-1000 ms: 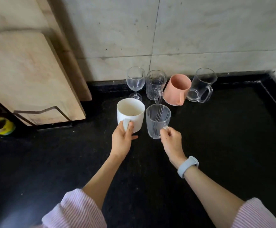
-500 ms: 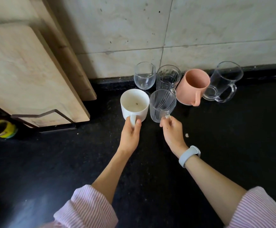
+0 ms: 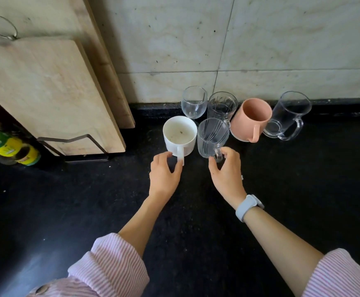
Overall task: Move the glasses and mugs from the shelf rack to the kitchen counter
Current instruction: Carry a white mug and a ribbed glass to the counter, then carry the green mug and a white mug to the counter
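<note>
At the far left, chopping boards (image 3: 46, 93) are leaning against the wall. We are resting our left hand (image 3: 164, 176) at the white mug (image 3: 180, 136), fingers loosely curled about its handle, possibly just touching it. Our right hand (image 3: 226, 170) is pinching the handle of the ribbed glass mug (image 3: 212, 137). Both are standing on the black counter (image 3: 89, 211). Farther back are standing a wine glass (image 3: 194, 102), a cut glass mug (image 3: 222, 106), a pink mug (image 3: 251, 118) and a clear mug (image 3: 286, 114).
</note>
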Available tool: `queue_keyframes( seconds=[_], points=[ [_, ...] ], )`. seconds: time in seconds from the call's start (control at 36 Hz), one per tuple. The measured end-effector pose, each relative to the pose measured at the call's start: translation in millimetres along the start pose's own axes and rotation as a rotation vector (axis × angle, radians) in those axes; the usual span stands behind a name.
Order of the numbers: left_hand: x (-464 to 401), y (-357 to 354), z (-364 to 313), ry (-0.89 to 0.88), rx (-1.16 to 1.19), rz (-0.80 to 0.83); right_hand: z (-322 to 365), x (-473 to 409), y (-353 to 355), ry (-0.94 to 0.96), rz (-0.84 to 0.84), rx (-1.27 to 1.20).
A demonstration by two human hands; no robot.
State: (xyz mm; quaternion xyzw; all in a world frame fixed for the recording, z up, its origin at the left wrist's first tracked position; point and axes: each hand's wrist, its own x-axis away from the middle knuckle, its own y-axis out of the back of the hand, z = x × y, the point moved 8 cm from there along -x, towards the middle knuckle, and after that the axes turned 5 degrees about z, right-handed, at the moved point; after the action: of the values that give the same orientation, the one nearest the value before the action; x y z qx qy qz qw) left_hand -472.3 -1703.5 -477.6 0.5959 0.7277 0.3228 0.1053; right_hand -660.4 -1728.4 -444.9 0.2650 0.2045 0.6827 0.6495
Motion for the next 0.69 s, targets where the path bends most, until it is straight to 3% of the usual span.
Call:
queue_keyframes(
  seconds=[0.08,0.17,0.28,0.42,0.69],
  points=[
    [15.3,24.3,-3.2,-0.080,-0.207,-0.046,20.1,16.0,12.9,0.084,-0.117,0.089],
    [34.7,52.8,-4.1,-0.131,-0.407,-0.086,53.2,33.6,8.4,0.250,-0.105,0.239],
    [73.4,96.1,12.5,-0.056,-0.586,-0.088,102.6,71.7,-31.9,0.506,0.124,0.300],
    [169.6,177.4,56.2,0.110,-0.664,-0.238,159.5,157.5,-110.2,0.706,0.486,0.385],
    [513.9,296.1,168.0,0.569,-0.621,-0.618,255.2,438.1,-202.1,1.162,0.851,0.543]
  ],
)
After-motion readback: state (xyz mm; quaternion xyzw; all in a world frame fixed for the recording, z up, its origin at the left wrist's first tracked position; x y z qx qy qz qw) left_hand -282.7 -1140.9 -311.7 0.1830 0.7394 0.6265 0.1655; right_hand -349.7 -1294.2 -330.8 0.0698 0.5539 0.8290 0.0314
